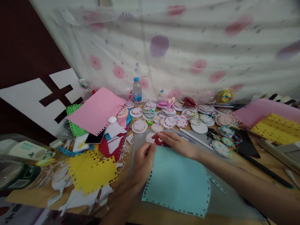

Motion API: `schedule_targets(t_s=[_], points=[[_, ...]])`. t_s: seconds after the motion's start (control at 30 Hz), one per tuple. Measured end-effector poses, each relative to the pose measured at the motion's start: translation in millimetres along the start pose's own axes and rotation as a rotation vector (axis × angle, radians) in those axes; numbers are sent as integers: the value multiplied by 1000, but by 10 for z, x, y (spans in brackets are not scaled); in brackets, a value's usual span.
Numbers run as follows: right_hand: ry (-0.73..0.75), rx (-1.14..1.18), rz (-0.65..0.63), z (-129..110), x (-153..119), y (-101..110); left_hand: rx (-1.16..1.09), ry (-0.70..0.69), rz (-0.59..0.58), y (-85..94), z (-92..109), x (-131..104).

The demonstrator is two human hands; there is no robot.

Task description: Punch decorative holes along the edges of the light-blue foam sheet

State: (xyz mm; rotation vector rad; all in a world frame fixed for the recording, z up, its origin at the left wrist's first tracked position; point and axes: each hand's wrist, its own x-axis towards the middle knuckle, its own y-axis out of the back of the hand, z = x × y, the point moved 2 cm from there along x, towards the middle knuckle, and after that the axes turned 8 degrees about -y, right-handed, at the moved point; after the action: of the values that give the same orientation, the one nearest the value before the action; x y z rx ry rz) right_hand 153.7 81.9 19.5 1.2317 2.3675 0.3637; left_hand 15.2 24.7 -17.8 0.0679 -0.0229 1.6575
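Observation:
A light blue-green sheet with small holes punched along its edges lies in front of me. My left hand is at the sheet's upper left corner, thumb and fingers curled together; what they pinch is too small to make out. Across the sheet's top edge lies my right hand, its fingers extended to the left over a red piece. Just beyond the fingers is a small white round disc. A white stick lies behind my right hand.
Many decorated paper discs fill the back of the table, near a water bottle. Pink and yellow sheets and paper scraps lie at the left. Another yellow sheet and a dark pen are at the right.

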Motion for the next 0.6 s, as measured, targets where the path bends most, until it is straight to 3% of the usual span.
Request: schedule_targets(t_s=[0.23, 0.4, 0.6], points=[[54, -72, 0, 20, 50, 34, -8, 2, 41, 15, -23, 26], [176, -122, -135, 20, 56, 36, 33, -50, 96, 71, -51, 42], [170, -141, -214, 24, 5, 33, 109, -125, 91, 67, -89, 26]])
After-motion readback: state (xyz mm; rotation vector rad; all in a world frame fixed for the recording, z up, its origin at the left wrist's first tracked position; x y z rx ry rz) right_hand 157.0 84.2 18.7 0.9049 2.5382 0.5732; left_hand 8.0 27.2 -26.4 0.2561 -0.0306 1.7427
